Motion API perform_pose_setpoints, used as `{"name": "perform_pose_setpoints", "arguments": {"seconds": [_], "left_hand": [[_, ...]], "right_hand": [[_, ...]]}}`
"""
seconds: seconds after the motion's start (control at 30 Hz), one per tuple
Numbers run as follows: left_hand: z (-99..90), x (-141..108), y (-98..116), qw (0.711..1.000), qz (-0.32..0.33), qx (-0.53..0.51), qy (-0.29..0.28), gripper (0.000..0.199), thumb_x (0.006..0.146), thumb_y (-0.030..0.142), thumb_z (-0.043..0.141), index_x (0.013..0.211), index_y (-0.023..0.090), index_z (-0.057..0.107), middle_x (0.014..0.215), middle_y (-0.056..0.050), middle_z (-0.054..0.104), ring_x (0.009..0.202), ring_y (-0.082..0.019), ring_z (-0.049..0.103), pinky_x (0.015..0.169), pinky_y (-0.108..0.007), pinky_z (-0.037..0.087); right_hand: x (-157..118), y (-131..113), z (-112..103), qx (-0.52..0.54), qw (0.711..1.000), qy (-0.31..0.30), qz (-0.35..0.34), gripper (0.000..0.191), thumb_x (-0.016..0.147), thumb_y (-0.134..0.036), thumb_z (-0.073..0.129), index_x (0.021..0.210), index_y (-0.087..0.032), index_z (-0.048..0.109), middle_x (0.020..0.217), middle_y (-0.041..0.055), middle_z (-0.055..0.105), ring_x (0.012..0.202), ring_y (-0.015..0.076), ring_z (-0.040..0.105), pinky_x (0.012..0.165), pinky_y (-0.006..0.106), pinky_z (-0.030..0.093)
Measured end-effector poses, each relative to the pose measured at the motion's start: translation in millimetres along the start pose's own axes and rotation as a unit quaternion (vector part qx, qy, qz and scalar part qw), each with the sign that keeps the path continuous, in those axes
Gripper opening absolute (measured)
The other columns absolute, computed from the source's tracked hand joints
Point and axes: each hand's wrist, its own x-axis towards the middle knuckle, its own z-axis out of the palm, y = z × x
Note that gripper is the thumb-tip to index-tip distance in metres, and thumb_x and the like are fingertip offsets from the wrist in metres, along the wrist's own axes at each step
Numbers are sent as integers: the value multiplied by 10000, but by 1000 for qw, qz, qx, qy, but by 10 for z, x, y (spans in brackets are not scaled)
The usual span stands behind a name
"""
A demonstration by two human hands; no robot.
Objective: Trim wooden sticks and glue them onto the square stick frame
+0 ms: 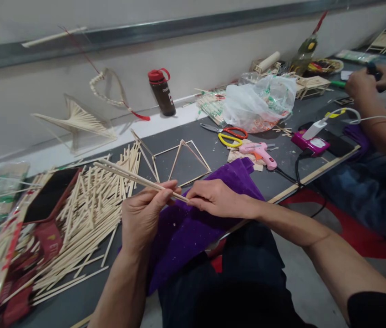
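Observation:
Several thin wooden sticks (pixel 134 176) are held together in a small bundle, slanting up to the left above the table. My left hand (pixel 148 209) is closed around their middle, thumb on top. At the lower right end my right hand (pixel 213 198) pinches the stick tips between thumb and fingers. Below both hands lies a purple cloth (pixel 182 241), draped over the table edge. Just behind them stands a frame of glued sticks (pixel 182 159) with triangular sides. A large heap of loose sticks (pixel 90 214) spreads to the left of my left hand.
A phone (pixel 51 196) lies on the stick heap. Behind the cloth are a pink glue gun (pixel 259 152), scissors (pixel 230 135) and a plastic bag (pixel 257 102). A dark bottle (pixel 162 93) stands by the wall. At right, a co-worker's hands (pixel 367 84) hold something dark.

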Motion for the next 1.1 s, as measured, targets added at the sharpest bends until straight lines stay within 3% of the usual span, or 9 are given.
{"name": "perform_pose_setpoints", "arguments": {"seconds": [0.13, 0.27, 0.5, 0.57, 0.67, 0.77, 0.87, 0.97, 1.1], "left_hand": [[2, -14, 23, 1000, 17, 4, -8, 130, 767, 297, 739, 699, 192, 777, 760, -42, 744, 717, -178, 701, 735, -281, 566], [-1, -13, 37, 999, 29, 25, -12, 58, 755, 250, 745, 780, 225, 790, 761, -22, 741, 614, -119, 630, 611, -223, 526], [-9, -49, 11, 998, 8, 38, -58, 68, 707, 228, 782, 770, 252, 789, 786, -9, 720, 505, -86, 552, 449, -198, 447], [-23, -50, -23, 998, 8, 29, -46, 66, 691, 235, 794, 755, 249, 783, 774, -5, 712, 501, -82, 547, 437, -189, 437], [-40, -44, -97, 1000, -14, 10, -22, 78, 666, 247, 811, 733, 236, 774, 754, -2, 705, 492, -77, 542, 425, -177, 423], [-32, -48, -174, 999, -50, -9, -12, 65, 667, 256, 805, 702, 217, 767, 723, -8, 698, 475, -75, 534, 416, -176, 412], [-6, -66, -241, 995, -82, -30, -37, 55, 677, 259, 794, 706, 218, 773, 707, -16, 695, 461, -78, 528, 405, -181, 406], [24, -89, -288, 991, -95, -15, -89, 52, 680, 263, 796, 711, 224, 783, 750, -28, 711, 452, -77, 528, 404, -184, 413], [67, -107, -302, 985, -98, -7, -139, 48, 691, 263, 788, 723, 228, 795, 765, -48, 721, 454, -79, 534, 405, -179, 420]], "right_hand": [[-35, 4, 5, -8, 1000, 5, -5, 186, 962, -222, 474, 914, -137, 633, 809, 38, 643, 755, 133, 595, 711, 259, 471], [-81, 21, -1, -14, 1000, 20, 14, 187, 965, -246, 472, 885, -146, 608, 781, 30, 631, 714, 128, 580, 682, 254, 462], [-149, 33, 22, -66, 997, -45, -1, 229, 982, -302, 453, 951, -144, 616, 891, 62, 656, 746, 135, 590, 678, 248, 451], [-207, 63, -69, -81, 996, -43, -1, 254, 982, -324, 455, 948, -147, 633, 892, 60, 669, 755, 136, 601, 682, 243, 452], [-406, 197, -399, -135, 989, 27, 52, 274, 982, -322, 447, 918, -153, 654, 876, 55, 689, 808, 141, 622, 760, 243, 452], [-691, 433, -875, -295, 920, 118, 228, 240, 948, -320, 483, 910, -168, 664, 932, 70, 704, 874, 181, 626, 796, 279, 420], [-915, 679, -1260, -407, 804, 67, 429, 289, 907, -366, 496, 984, -149, 671, 1037, 126, 687, 891, 220, 622, 688, 278, 384], [-991, 839, -1414, -383, 793, 16, 474, 299, 841, -428, 542, 893, -183, 706, 817, 68, 715, 756, 205, 622, 590, 266, 334], [-945, 908, -1429, -360, 794, 12, 489, 236, 770, -399, 581, 770, -198, 705, 645, 35, 681, 665, 192, 597, 543, 269, 287]]}}
